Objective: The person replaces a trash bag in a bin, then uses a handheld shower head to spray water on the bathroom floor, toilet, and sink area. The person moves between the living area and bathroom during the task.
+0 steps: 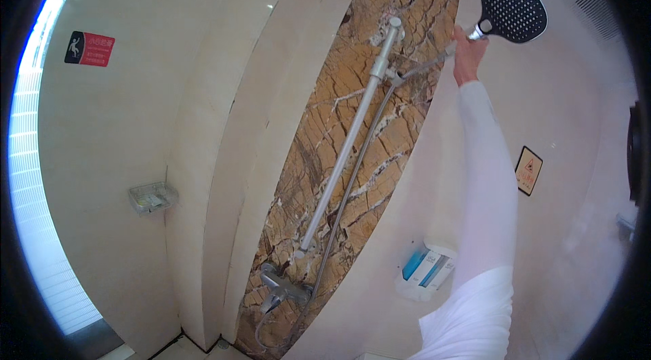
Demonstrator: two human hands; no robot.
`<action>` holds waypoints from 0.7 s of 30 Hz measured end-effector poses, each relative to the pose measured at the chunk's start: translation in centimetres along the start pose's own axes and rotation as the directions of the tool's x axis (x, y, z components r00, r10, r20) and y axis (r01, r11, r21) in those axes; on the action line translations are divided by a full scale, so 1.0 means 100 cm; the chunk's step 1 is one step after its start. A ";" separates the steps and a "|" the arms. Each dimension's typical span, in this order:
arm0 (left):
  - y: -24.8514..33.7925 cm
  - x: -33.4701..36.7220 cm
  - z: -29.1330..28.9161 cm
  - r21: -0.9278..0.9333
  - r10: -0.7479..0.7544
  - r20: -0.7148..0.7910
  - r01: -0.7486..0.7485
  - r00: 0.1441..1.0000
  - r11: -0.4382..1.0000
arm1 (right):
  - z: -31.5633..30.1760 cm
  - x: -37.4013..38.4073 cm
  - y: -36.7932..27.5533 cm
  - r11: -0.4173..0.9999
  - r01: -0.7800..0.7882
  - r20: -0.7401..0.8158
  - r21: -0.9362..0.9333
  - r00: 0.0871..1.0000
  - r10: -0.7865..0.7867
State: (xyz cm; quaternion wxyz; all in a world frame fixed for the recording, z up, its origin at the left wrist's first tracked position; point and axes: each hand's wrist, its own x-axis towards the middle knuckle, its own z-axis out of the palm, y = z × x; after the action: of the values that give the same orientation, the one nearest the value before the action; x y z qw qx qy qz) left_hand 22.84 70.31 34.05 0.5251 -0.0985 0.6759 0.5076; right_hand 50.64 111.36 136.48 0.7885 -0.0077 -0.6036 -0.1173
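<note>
My right hand [469,55] is raised at the upper right, its fingers wrapped round the handle of a shower head [513,7]. The head has a broad, black, rounded face dotted with light nozzles and a chrome rim. Left of my hand, the grey handle [428,63] slopes down to the holder [395,76] on a silver slide bar [349,140]. From there a grey hose [354,177] hangs along the bar. Whether the handle's end is seated in the holder, I cannot tell. My left hand is out of view.
A mixer tap [285,289] juts out low on a brown marble panel [400,140]. Soap dispensers [428,268] hang beside my arm. A clear soap dish [152,197] and red-black sign [90,49] are on the left wall, a warning sign [529,171] on the right.
</note>
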 end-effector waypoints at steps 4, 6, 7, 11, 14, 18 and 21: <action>0.024 0.005 -0.008 0.029 0.017 0.024 -0.018 1.000 0.999 | -0.034 -0.020 -0.033 0.941 -0.049 0.130 -0.334 0.987 0.097; 0.032 0.006 -0.018 0.033 0.026 0.034 -0.027 0.999 0.999 | -0.045 -0.026 -0.024 0.888 0.056 0.149 -0.456 0.989 0.014; 0.039 0.007 -0.023 0.019 0.042 0.037 -0.042 0.998 0.999 | -0.049 -0.029 -0.035 0.858 0.019 0.197 -0.513 0.976 0.097; 0.069 0.009 -0.009 0.013 0.068 0.192 -0.072 0.979 0.997 | -0.054 -0.072 -0.056 0.792 -0.100 0.376 -0.603 0.840 0.392; 0.113 -0.009 0.044 0.204 0.118 0.216 -0.163 0.969 0.965 | -0.071 -0.138 -0.111 0.745 -0.369 0.468 -0.556 0.601 0.648; 0.144 -0.004 0.052 0.307 0.248 0.247 -0.319 0.937 0.897 | -0.099 -0.258 -0.141 0.624 -0.599 0.534 -0.502 0.353 0.768; 0.164 -0.012 0.051 0.373 0.125 0.340 -0.256 0.932 0.892 | -0.121 -0.351 -0.157 0.386 -0.737 0.465 -0.556 0.109 0.879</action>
State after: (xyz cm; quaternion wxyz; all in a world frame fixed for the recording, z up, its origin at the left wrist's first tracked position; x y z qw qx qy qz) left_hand 15.53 81.47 44.90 0.5797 0.1620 0.6838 0.4125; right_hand 50.53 100.37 97.72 0.4148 -0.4535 -0.7331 0.2912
